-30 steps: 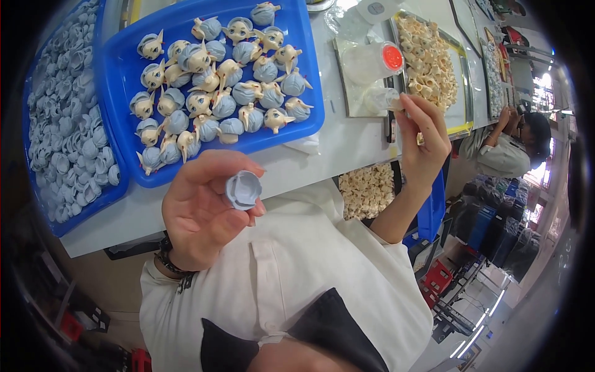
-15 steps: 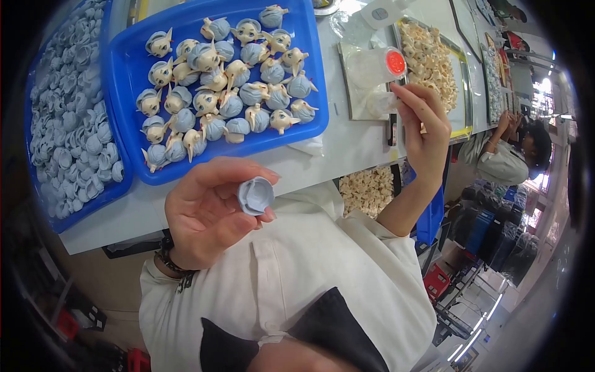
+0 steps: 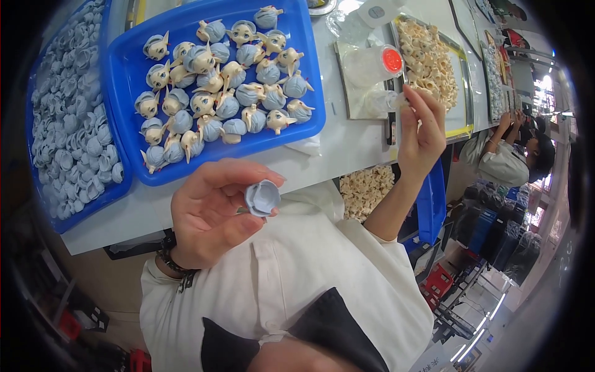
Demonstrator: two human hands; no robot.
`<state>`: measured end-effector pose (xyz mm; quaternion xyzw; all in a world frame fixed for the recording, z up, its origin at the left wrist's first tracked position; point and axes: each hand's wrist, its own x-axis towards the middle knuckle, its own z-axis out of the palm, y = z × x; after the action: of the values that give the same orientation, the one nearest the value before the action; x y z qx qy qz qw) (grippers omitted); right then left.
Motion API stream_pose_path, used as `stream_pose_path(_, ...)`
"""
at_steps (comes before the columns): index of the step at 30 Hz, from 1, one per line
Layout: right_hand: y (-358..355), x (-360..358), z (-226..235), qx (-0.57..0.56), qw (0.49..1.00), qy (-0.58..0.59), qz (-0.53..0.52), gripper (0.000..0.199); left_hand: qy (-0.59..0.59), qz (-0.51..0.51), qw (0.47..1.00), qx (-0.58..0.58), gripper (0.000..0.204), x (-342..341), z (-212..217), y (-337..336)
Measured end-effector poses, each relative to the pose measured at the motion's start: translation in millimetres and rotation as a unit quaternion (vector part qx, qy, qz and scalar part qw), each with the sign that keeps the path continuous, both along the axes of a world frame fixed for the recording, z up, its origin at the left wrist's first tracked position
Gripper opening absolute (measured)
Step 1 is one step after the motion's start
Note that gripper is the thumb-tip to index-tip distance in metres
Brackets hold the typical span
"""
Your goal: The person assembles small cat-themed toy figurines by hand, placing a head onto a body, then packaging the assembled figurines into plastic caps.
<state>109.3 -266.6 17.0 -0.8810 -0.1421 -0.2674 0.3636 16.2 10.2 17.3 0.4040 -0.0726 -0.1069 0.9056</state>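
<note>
Between the thumb and fingers of my left hand is a hollow grey-blue doll hair piece, its open side facing up. My right hand is raised at the right with thumb and fingertips pinched. What it pinches is small and pale, too unclear to name. Just left of those fingertips stands a small clear vessel, beside a clear jar with a red-marked end. A blue tray ahead of my left hand bears several doll heads with pointed ears and grey-blue hair.
At the far left, a second blue tray is heaped with loose grey-blue hair pieces. Cream-coloured parts fill a yellow-edged tray at the right; more cream parts lie below the table edge. Another person works farther right.
My left hand has shifted slightly right, and the hair piece is turned a little, showing more of its inside. My right fingertips have moved slightly, still beside the small clear vessel.
</note>
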Motion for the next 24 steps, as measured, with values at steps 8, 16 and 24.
stream_pose_path(8, 1.8, -3.1, 5.9, -0.093, 0.995, 0.022, -0.004, 0.029, 0.003, -0.002, 1.000, 0.006, 0.037, 0.1, 0.6, -1.0)
stream_pose_path(16, -4.0, -7.7, 11.7, -0.100, 0.995, -0.001, 0.009, 0.029, 0.004, -0.015, 1.000, -0.010, 0.039, 0.7, -0.1, -1.8)
stream_pose_path(24, -4.6, -10.9, 10.0, -0.101, 0.995, -0.008, 0.007, 0.027, -0.011, 0.007, 1.000, -0.013, 0.037, 0.5, -2.2, -2.9)
